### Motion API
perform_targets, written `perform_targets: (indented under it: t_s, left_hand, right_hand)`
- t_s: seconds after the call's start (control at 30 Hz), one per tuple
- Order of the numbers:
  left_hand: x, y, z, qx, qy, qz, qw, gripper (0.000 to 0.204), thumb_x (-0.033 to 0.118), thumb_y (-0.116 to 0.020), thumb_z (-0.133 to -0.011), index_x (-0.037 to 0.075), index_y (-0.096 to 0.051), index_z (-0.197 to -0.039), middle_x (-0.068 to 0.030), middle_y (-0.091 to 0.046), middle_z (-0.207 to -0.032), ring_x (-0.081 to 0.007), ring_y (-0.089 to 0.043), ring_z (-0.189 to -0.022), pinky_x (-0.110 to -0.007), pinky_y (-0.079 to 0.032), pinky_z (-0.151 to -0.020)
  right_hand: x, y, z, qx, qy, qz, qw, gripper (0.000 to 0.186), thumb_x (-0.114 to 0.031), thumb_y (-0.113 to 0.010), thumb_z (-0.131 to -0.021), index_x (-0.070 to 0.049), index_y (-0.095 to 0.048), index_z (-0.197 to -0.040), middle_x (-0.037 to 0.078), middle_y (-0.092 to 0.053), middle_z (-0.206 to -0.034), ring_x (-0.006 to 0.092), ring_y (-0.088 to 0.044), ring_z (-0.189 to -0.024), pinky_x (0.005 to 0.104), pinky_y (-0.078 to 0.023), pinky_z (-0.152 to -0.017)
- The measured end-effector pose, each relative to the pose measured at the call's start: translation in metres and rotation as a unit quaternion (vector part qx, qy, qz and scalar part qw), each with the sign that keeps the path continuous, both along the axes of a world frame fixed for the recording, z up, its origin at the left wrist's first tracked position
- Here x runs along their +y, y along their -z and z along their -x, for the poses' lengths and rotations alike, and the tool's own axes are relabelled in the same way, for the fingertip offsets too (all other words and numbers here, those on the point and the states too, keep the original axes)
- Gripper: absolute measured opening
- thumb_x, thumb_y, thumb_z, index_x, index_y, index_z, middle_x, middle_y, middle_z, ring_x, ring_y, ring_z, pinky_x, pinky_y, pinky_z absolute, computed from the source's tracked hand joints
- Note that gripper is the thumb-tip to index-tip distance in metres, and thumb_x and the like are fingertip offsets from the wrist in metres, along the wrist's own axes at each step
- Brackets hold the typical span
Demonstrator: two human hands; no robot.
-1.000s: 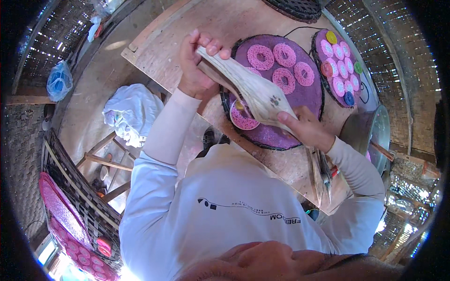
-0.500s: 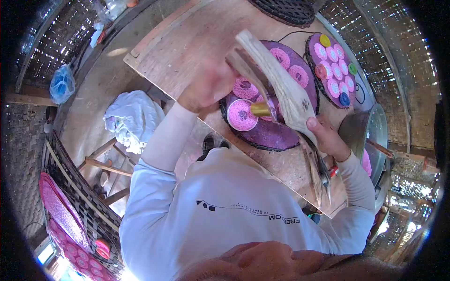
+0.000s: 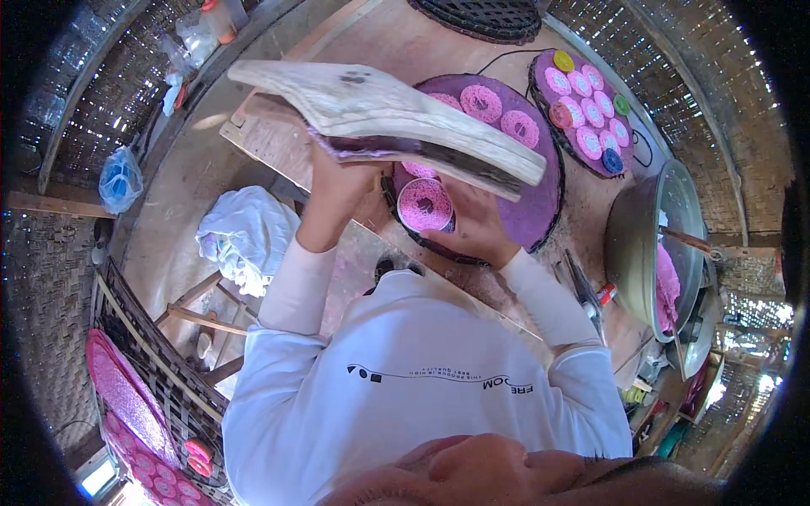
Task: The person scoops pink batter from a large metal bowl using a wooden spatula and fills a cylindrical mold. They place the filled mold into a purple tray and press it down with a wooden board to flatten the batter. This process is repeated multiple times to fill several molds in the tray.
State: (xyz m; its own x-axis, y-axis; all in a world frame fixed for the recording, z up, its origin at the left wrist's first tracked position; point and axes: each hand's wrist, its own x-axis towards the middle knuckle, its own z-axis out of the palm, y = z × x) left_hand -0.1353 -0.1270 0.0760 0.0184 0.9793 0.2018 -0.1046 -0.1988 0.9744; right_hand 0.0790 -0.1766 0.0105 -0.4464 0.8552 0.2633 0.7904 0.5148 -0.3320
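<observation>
My left hand (image 3: 344,179) grips a long pale wooden hand press (image 3: 380,110) from beneath and holds it aloft over the table. Its fingers are mostly hidden by the wood. Under the press's right part, my right hand (image 3: 477,226) reaches round the right side of a thin white ring (image 3: 401,221), thumb at its lower edge. The ring encircles a lacy pink noodle round (image 3: 426,199). It lies on a round purple mat (image 3: 533,221) with several other pink rounds, some partly covered by the press. My right fingertips are partly hidden.
A second round purple mat (image 3: 582,152), to the right, carries pink rounds and coloured rings. Right of the table is a big metal basin (image 3: 629,244) with pink dough (image 3: 666,291). A dark woven tray (image 3: 485,21) lies at the far edge; a white cloth bundle (image 3: 249,236) stands left.
The press has swung up and left, turning from steep to nearly level. My right hand has let go of it and moved left to the white ring.
</observation>
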Motion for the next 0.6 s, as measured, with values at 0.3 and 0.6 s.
perform_targets:
  t_s: [0.3,0.6]
  left_hand:
    - [-0.006,0.021,0.009,-0.06,0.02,0.039,0.997,0.041,-0.006,-0.067,-0.063,0.001,-0.054,-0.101,-0.0033,-0.059,-0.093,-0.0138,-0.057,-0.084,-0.028,-0.046,-0.076]
    - [-0.003,0.028,0.011,-0.071,0.005,0.065,0.995,0.037,-0.004,-0.067,-0.066,0.0,-0.056,-0.102,-0.0042,-0.06,-0.094,-0.0136,-0.057,-0.084,-0.027,-0.046,-0.076]
  right_hand:
    - [0.004,0.004,-0.008,0.056,-0.015,0.139,0.989,0.092,-0.057,-0.063,-0.067,-0.007,-0.029,-0.137,0.018,-0.032,-0.138,0.0339,-0.027,-0.129,0.058,-0.007,-0.104]
    - [-0.061,-0.052,-0.049,-0.089,0.137,0.206,0.965,0.1,-0.036,-0.075,-0.064,-0.003,-0.018,-0.139,0.018,-0.053,-0.116,0.0344,-0.049,-0.108,0.0488,-0.029,-0.098]
